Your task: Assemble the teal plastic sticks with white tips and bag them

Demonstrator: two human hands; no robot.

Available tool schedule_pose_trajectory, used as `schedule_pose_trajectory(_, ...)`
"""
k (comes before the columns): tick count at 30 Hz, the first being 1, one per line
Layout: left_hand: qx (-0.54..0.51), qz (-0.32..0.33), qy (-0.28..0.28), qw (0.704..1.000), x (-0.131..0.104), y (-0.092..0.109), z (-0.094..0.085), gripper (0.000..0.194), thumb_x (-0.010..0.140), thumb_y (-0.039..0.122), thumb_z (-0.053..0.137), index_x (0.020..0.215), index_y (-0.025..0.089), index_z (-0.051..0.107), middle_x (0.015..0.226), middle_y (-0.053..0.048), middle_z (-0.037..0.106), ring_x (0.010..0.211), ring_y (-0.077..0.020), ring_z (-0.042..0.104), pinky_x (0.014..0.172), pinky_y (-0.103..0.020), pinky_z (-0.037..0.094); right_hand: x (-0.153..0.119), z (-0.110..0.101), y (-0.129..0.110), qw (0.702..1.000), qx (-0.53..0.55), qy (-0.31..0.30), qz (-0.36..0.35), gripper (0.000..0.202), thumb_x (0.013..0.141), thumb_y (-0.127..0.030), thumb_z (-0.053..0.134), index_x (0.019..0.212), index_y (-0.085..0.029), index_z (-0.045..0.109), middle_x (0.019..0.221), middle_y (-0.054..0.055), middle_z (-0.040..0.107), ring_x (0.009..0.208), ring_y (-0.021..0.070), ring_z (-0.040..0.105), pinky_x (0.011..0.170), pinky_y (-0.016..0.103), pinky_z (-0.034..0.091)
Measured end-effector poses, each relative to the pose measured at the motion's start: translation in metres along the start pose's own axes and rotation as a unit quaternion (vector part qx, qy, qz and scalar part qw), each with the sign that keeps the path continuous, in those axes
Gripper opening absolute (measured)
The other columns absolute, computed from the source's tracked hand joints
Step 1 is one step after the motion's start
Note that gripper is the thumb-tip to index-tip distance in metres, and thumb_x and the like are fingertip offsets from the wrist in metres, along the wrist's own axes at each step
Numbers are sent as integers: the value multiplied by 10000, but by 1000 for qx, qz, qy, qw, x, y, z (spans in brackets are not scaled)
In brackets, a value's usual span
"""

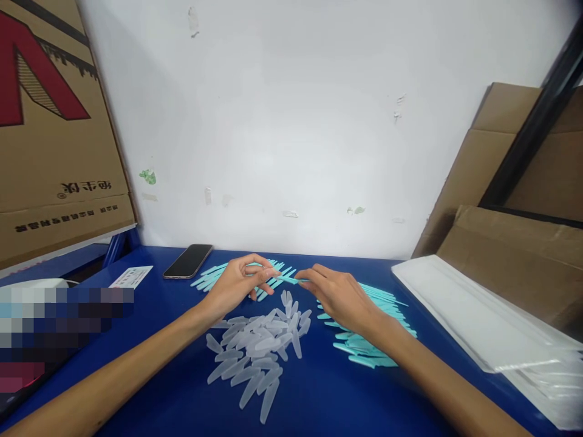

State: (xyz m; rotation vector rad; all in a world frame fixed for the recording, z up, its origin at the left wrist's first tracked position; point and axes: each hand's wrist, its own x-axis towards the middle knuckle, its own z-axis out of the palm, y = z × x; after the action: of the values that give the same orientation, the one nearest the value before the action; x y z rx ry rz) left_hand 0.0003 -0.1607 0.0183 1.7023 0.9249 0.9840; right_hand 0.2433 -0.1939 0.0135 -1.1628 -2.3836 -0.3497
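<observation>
A thin turquoise stick [289, 279] is stretched between my two hands above the blue table. My left hand [248, 278] pinches its left end between thumb and fingers. On its right end, the fingers of my right hand [330, 288] are closed. Behind and beside my left hand lies a pile of turquoise sticks [212, 276]. A second turquoise pile [376, 349] lies under and beside my right wrist. Nearer to me, between my forearms, is a loose heap of frosted translucent caps [262, 343].
A phone [188, 262] and a printed card [132, 277] lie at the left of the blue table [319, 400]. White foam sheets [460, 309] lie at the right, by cardboard [514, 255]. A large carton [59, 145] stands at left, a white wall [282, 121] behind.
</observation>
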Motion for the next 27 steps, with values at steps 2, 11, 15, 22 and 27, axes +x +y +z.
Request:
schedule_pose_trajectory(2,12,3,-20,1000,-1,1,2,350,853,500,655,960,172,593,818,-65,721,651,-184,701,483,-218,427,-1,1,-1,1000,8,2,-10,256,1034,-290,395,1205,-251,581,913,22,649,638,121,579,543,244,339)
schedule_pose_trajectory(11,169,59,-53,982,-4,4,-1,301,872,488,617,889,205,715,607,5,620,501,-131,579,509,-247,432,-2,4,-5,999,21,11,-29,285,1038,-328,394,1265,-257,551,903,31,674,693,138,618,555,243,338)
schedule_pose_trajectory(15,175,80,-62,979,-7,5,4,331,887,493,601,921,200,752,710,-18,624,479,-111,559,507,-253,439,-2,4,-8,999,23,5,-42,271,1037,-323,400,1260,-285,549,853,5,662,650,127,589,536,243,295)
schedule_pose_trajectory(22,220,109,-66,967,-10,4,8,302,937,441,542,986,216,737,814,-22,619,518,-105,551,541,-255,448,-2,2,-10,998,6,6,-55,285,1031,-282,415,1283,-299,545,817,1,649,625,112,557,522,234,252)
schedule_pose_trajectory(27,356,179,-71,914,-12,6,11,270,974,363,478,1024,239,713,825,-29,674,671,-161,580,605,-275,407,1,-5,-8,998,8,-14,-61,304,1032,-345,414,1320,-301,499,862,12,689,711,141,624,562,226,342)
